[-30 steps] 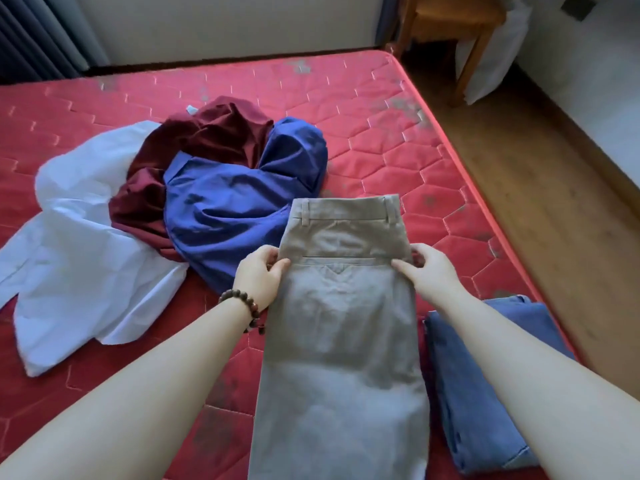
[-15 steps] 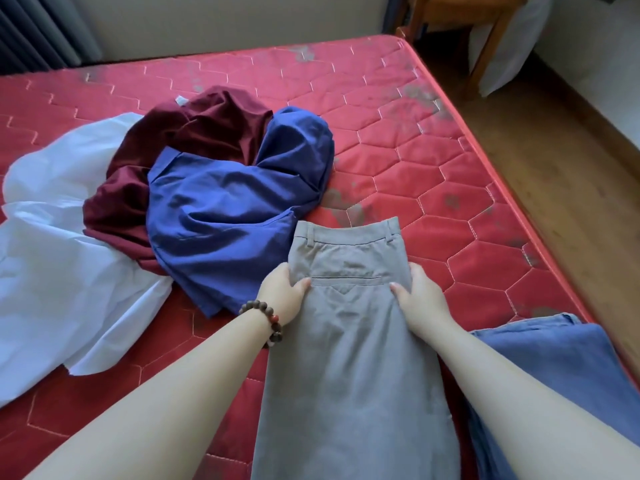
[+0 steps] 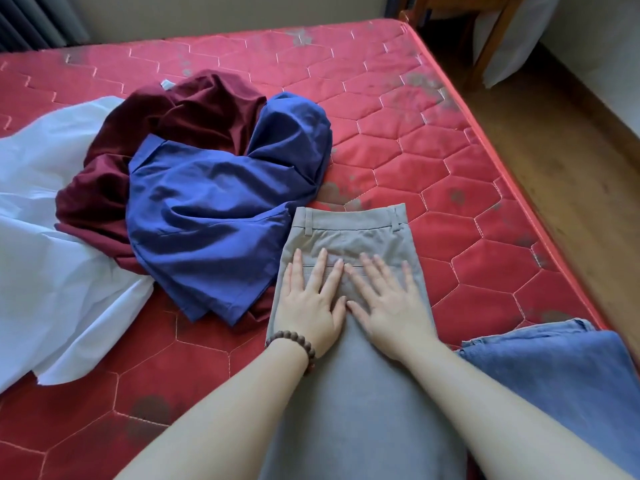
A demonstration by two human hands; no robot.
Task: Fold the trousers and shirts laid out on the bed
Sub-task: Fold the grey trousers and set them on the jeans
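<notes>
Pressing flat, left hand (image 3: 309, 303) and right hand (image 3: 389, 303) lie side by side, fingers (image 3: 320, 268) straight and spread, on the grey trousers (image 3: 349, 233), just right of the blue shirt (image 3: 214, 216) on the bed (image 3: 467, 202).

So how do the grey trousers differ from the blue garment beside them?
The grey trousers lie flat and straight, waistband away from the person; the blue garment is crumpled in a heap. Both hands, left hand and right hand, press on the trousers; nothing touches the blue garment. Both lie on the red mattress.
</notes>
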